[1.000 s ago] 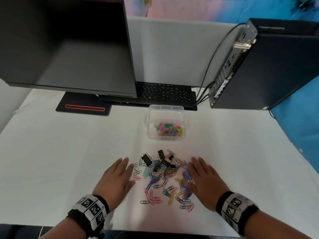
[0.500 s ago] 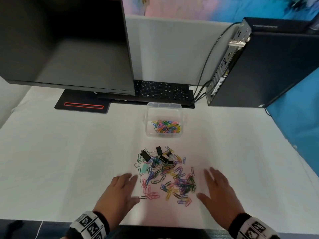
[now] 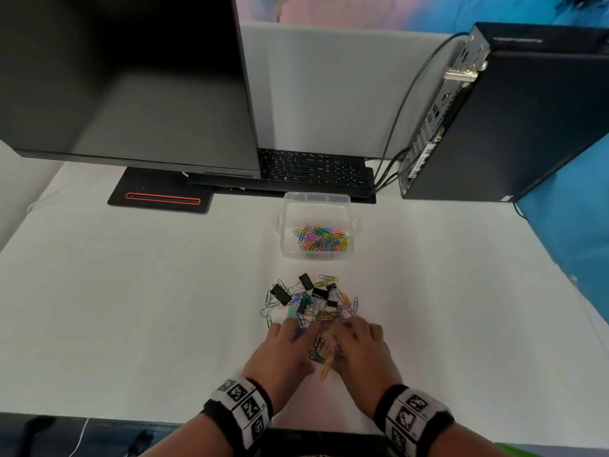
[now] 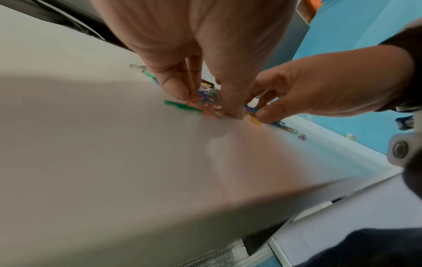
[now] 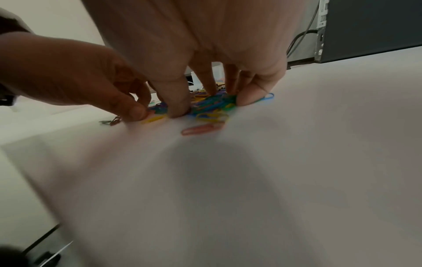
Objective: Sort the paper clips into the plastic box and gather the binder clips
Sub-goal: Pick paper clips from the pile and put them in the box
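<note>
Cupping paper clips (image 3: pixel 324 349) between them, left hand (image 3: pixel 286 352) and right hand (image 3: pixel 364 352) curl fingertips onto the surface (image 3: pixel 131 308); binder clips (image 3: pixel 306 291) lie just beyond, plastic box (image 3: pixel 316 201) farther.

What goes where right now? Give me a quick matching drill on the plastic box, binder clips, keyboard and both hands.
1 plastic box
2 binder clips
3 keyboard
4 left hand and right hand

A under the monitor's edge
B holds coloured paper clips
C black, at the loose pile's far side
D scooping paper clips together at the pile's near side

Pairs: 1-B, 2-C, 3-A, 4-D
</note>
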`<state>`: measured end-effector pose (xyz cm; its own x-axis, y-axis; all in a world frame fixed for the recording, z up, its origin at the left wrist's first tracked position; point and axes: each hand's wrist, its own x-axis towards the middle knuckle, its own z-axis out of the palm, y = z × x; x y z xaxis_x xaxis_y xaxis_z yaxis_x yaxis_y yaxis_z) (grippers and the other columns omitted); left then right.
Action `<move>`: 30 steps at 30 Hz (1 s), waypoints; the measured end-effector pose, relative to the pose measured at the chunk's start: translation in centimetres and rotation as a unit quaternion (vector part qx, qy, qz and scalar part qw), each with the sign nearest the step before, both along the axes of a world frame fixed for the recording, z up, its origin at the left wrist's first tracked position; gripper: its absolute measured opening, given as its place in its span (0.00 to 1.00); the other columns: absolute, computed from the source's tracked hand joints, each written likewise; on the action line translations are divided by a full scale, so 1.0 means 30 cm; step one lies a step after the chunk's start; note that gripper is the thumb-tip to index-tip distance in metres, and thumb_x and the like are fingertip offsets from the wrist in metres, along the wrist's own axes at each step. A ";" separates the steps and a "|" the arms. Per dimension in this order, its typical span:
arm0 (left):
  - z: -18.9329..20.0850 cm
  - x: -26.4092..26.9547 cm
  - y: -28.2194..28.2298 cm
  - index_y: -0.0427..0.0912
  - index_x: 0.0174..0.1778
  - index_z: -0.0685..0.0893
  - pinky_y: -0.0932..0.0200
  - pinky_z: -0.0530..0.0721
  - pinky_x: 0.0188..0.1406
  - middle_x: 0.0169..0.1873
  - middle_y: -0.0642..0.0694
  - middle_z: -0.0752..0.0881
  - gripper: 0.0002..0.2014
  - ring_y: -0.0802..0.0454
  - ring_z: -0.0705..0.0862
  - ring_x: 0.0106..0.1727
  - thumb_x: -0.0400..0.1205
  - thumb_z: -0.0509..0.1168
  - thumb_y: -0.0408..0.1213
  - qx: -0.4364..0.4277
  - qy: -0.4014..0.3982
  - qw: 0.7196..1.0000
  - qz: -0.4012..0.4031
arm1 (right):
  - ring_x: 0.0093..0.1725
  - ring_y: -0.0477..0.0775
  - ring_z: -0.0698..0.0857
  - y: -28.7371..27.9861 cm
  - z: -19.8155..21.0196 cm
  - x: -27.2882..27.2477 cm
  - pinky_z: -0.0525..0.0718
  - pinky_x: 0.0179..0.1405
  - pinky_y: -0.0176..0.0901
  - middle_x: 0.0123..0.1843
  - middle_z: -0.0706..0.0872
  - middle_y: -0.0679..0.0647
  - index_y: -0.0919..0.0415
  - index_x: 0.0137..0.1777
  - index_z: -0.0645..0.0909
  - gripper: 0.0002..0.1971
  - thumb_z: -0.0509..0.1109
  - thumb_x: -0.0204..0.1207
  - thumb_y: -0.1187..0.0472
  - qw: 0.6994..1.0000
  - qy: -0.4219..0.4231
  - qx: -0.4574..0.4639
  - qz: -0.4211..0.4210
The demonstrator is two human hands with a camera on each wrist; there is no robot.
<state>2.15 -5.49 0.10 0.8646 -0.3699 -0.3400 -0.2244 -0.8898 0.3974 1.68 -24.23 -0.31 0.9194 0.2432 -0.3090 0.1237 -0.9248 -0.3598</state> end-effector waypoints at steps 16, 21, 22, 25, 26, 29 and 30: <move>-0.024 0.047 0.020 0.47 0.49 0.81 0.54 0.82 0.34 0.47 0.46 0.77 0.16 0.45 0.76 0.46 0.68 0.67 0.26 0.031 -0.027 0.999 0.025 | 0.51 0.57 0.73 -0.003 0.011 0.117 0.78 0.41 0.44 0.64 0.72 0.55 0.54 0.58 0.75 0.19 0.62 0.70 0.74 0.998 0.048 0.026 0.021; -0.025 0.083 0.046 0.46 0.46 0.82 0.53 0.78 0.39 0.47 0.45 0.77 0.14 0.44 0.77 0.47 0.70 0.60 0.24 0.016 -0.002 0.998 0.053 | 0.40 0.55 0.74 -0.054 0.016 0.139 0.77 0.34 0.46 0.45 0.73 0.50 0.52 0.39 0.68 0.13 0.59 0.71 0.73 0.996 0.060 0.058 -0.024; -0.023 0.092 0.051 0.46 0.44 0.81 0.54 0.77 0.39 0.47 0.46 0.76 0.13 0.44 0.77 0.47 0.71 0.60 0.25 0.012 0.010 0.998 0.057 | 0.37 0.55 0.76 -0.065 0.019 0.145 0.80 0.35 0.49 0.43 0.73 0.50 0.53 0.38 0.70 0.12 0.60 0.72 0.73 0.994 0.067 0.075 -0.038; -0.001 0.120 0.069 0.49 0.36 0.79 0.60 0.77 0.36 0.42 0.53 0.75 0.10 0.51 0.78 0.40 0.71 0.62 0.28 -0.020 0.057 0.995 0.085 | 0.36 0.54 0.80 -0.097 0.033 0.171 0.83 0.37 0.49 0.41 0.78 0.51 0.54 0.38 0.76 0.09 0.64 0.71 0.70 0.981 0.111 0.131 -0.086; 0.009 0.129 0.077 0.50 0.34 0.79 0.65 0.76 0.33 0.41 0.54 0.76 0.10 0.54 0.79 0.37 0.69 0.63 0.27 -0.036 0.080 0.991 0.101 | 0.36 0.56 0.82 -0.108 0.038 0.180 0.84 0.37 0.50 0.40 0.80 0.52 0.54 0.38 0.77 0.09 0.65 0.70 0.70 0.973 0.137 0.153 -0.106; 0.039 0.161 0.103 0.45 0.30 0.82 0.67 0.79 0.27 0.35 0.53 0.83 0.10 0.59 0.82 0.31 0.66 0.63 0.23 -0.109 0.164 0.964 0.176 | 0.33 0.61 0.88 -0.137 0.056 0.203 0.90 0.34 0.55 0.37 0.87 0.63 0.60 0.39 0.81 0.07 0.68 0.69 0.73 0.924 0.225 0.242 -0.190; 0.048 0.172 0.113 0.42 0.30 0.83 0.62 0.84 0.28 0.32 0.51 0.85 0.10 0.57 0.84 0.28 0.66 0.63 0.22 -0.147 0.198 0.947 0.205 | 0.33 0.61 0.88 -0.147 0.067 0.212 0.90 0.35 0.55 0.37 0.88 0.66 0.64 0.41 0.82 0.06 0.70 0.69 0.74 0.905 0.254 0.269 -0.211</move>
